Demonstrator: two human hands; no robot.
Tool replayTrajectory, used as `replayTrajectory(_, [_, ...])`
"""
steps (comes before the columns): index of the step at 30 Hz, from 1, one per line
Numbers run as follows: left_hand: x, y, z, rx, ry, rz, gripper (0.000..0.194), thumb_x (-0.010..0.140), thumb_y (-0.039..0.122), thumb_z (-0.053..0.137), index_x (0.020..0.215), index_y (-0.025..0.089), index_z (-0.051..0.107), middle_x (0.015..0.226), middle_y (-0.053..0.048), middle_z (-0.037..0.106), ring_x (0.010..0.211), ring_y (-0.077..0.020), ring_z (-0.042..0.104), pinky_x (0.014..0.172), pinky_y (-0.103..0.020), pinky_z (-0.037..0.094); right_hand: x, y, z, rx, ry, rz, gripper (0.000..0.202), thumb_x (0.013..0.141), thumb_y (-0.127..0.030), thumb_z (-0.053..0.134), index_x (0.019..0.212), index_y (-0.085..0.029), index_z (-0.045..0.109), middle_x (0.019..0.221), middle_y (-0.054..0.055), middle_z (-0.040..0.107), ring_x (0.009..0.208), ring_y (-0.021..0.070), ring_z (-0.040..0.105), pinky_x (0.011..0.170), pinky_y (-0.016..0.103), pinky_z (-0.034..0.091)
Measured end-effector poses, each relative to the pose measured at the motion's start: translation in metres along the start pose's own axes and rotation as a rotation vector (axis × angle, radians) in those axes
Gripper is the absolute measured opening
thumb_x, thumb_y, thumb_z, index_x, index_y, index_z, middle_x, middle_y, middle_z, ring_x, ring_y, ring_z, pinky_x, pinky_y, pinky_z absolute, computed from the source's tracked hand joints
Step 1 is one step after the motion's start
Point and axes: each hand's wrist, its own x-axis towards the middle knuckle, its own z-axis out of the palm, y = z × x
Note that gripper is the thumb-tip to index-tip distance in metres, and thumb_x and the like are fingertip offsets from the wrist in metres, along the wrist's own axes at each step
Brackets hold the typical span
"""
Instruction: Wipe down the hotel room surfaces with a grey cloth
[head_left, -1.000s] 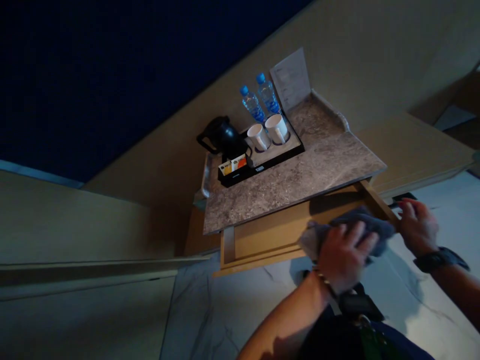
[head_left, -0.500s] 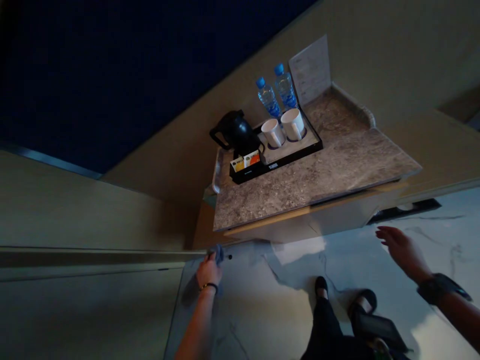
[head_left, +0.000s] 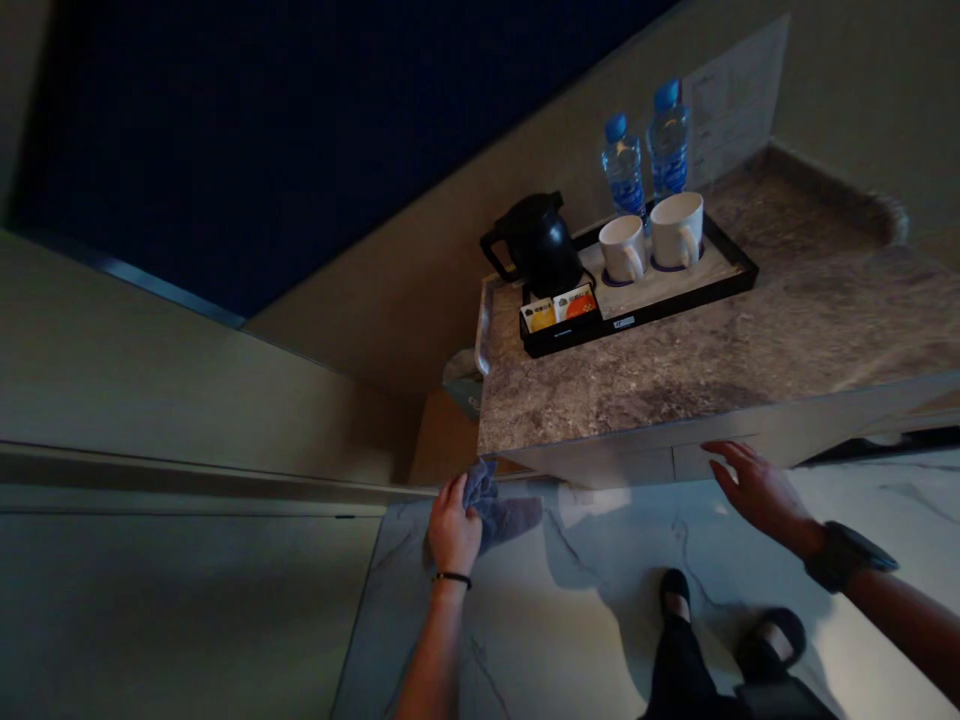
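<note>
My left hand [head_left: 455,525] is closed on a grey-purple cloth [head_left: 480,490], which hangs from the fingers beside the front left corner of the stone-patterned counter [head_left: 600,400]. A dark bracelet circles that wrist. On the other side, my right hand [head_left: 757,490] is open, fingers stretched toward the pale cabinet front [head_left: 637,462] under the counter. I cannot tell whether the fingertips touch it. That wrist carries a dark watch.
A black tray [head_left: 675,300] on the counter carries two white mugs [head_left: 622,250], a black kettle [head_left: 536,245], sachets [head_left: 559,310] and two water bottles [head_left: 622,165]. Left of the counter is a bag-like object [head_left: 465,380]. My feet [head_left: 675,590] stand on the marble-patterned floor [head_left: 525,620].
The view has shifted, so the counter appears farther right and closer. My right hand has come nearer to the cabinet front. The wooden strip below the counter's edge shows much less. The cloth hangs more visibly.
</note>
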Motion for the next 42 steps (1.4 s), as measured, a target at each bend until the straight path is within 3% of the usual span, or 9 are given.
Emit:
replayTrajectory(3, [-0.003,-0.008,0.009,-0.028,-0.081,0.011,0.052,0.078,0.004,0.044,0.129,0.013,0.051,0.133,-0.01,0.053,0.123,-0.0218,0.05,0.109,-0.032,0.038,-0.009,0.01,0.03,-0.037,-0.043,0.033,0.041,0.092,-0.032,0.03,0.113,-0.011,0.059,0.106,0.015,0.064,0.092,0.026,0.063,0.08,0.042,0.056])
replayTrajectory(6, [-0.012,-0.015,0.021,-0.056,-0.198,0.033,0.054,0.076,0.0,0.043,0.127,0.014,0.052,0.132,-0.009,0.054,0.121,-0.0198,0.052,0.109,-0.032,0.038,-0.012,0.017,0.054,-0.081,-0.083,0.003,0.043,0.088,-0.021,0.031,0.12,-0.008,0.057,0.117,0.017,0.06,0.106,0.0274,0.058,0.092,0.045,0.052])
replayTrajectory(15, [-0.037,-0.041,0.055,-0.104,-0.404,0.144,0.061,0.072,-0.006,0.039,0.127,0.018,0.053,0.137,-0.003,0.052,0.124,-0.0133,0.049,0.114,-0.027,0.032,0.022,0.037,0.1,-0.257,-0.16,0.006,0.051,0.076,0.001,0.037,0.123,-0.003,0.056,0.123,0.02,0.055,0.117,0.0298,0.05,0.098,0.044,0.049])
replayTrajectory(20, [-0.041,-0.015,0.067,-0.051,-0.49,0.255,0.067,0.07,-0.004,0.038,0.13,0.021,0.053,0.139,-0.001,0.05,0.127,-0.0139,0.046,0.115,-0.028,0.032,0.009,0.035,0.106,-0.297,-0.128,-0.005,0.061,0.071,0.009,0.035,0.129,-0.003,0.05,0.129,0.02,0.049,0.124,0.0291,0.043,0.1,0.039,0.048])
replayTrajectory(26, [-0.042,0.085,0.084,-0.138,-0.535,0.648,0.065,0.071,0.0,0.041,0.13,0.025,0.055,0.14,-0.001,0.05,0.124,-0.0214,0.048,0.111,-0.037,0.039,-0.088,0.034,0.092,-0.365,-0.111,0.038,0.056,0.077,0.007,0.028,0.124,-0.007,0.056,0.13,0.018,0.05,0.11,0.0248,0.057,0.09,0.036,0.056])
replayTrajectory(31, [-0.046,0.2,0.084,-0.318,-0.388,1.118,0.052,0.081,0.009,0.042,0.13,0.023,0.054,0.136,-0.003,0.052,0.113,-0.0227,0.052,0.105,-0.039,0.044,-0.173,0.043,0.055,-0.527,-0.133,-0.013,0.054,0.076,0.007,0.029,0.119,-0.004,0.061,0.131,0.019,0.051,0.121,0.0245,0.05,0.094,0.032,0.052])
replayTrajectory(37, [-0.057,0.389,0.074,-0.372,-0.06,1.53,0.045,0.093,0.024,0.034,0.138,0.019,0.041,0.141,-0.008,0.044,0.106,-0.0237,0.05,0.09,-0.039,0.047,-0.206,0.045,0.034,-0.602,-0.144,0.151,0.067,0.07,0.012,0.027,0.13,-0.004,0.053,0.141,0.017,0.04,0.126,0.0211,0.044,0.101,0.033,0.047])
replayTrajectory(40, [-0.072,0.461,0.098,-0.257,-0.155,1.541,0.045,0.094,0.018,0.029,0.137,0.017,0.041,0.146,-0.009,0.037,0.108,-0.0243,0.05,0.085,-0.039,0.048,-0.216,0.05,0.034,-0.639,-0.108,0.136,0.066,0.071,0.009,0.029,0.129,-0.007,0.055,0.142,0.014,0.04,0.13,0.0249,0.039,0.103,0.041,0.046])
replayTrajectory(42, [-0.087,0.477,0.122,-0.175,-0.298,1.543,0.042,0.093,0.014,0.027,0.127,0.014,0.051,0.144,-0.009,0.041,0.108,-0.0252,0.051,0.082,-0.039,0.049,-0.225,0.057,0.033,-0.672,-0.103,0.122,0.069,0.068,0.008,0.03,0.13,-0.01,0.055,0.143,0.011,0.039,0.133,0.0267,0.034,0.103,0.046,0.046])
